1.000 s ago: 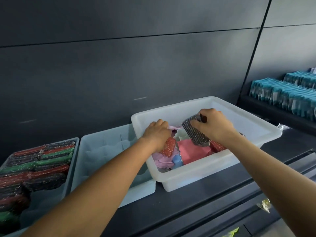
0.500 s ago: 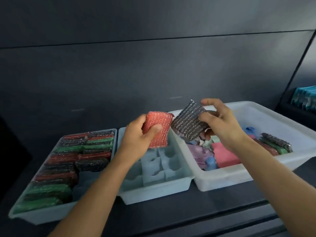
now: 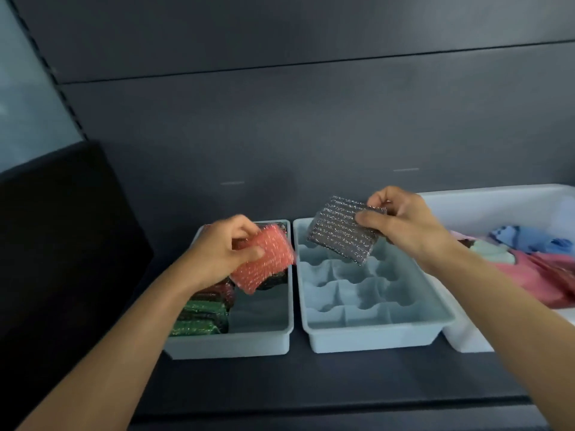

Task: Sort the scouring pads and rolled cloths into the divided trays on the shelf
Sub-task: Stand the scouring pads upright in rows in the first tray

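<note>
1. Gripped in left hand [image 3: 224, 253], thumb on the upper face and fingers curled behind: red scouring pad [image 3: 264, 264], tilted and slightly blurred, held over the back half of left tray [image 3: 230, 345].
2. Pinched at its upper right corner by right hand [image 3: 404, 227], thumb in front and fingers behind: grey scouring pad [image 3: 339, 234], hanging aslant over the back edge of middle tray [image 3: 373, 340], apart from the dividers below.
3. Between the two pads, a gap; no touching.
4. Packed on edge along the left side of left tray: green pads [image 3: 202, 318] toward the front corner, dark red pads [image 3: 217, 293] just behind, partly hidden under the left wrist; pale tray floor showing at the right front.
5. Middle tray just beside left tray, walls nearly meeting; wavy dividers inside, forming a grid of small compartments.
6. White bin [image 3: 466, 340] close against the right wall of middle tray, cut off by the frame edge; heaped within: blue cloth [image 3: 525, 241], pale green cloth [image 3: 494, 253], pink cloth [image 3: 538, 275].
7. All three containers side by side on dark shelf [image 3: 311, 387], set back from its front edge.
</note>
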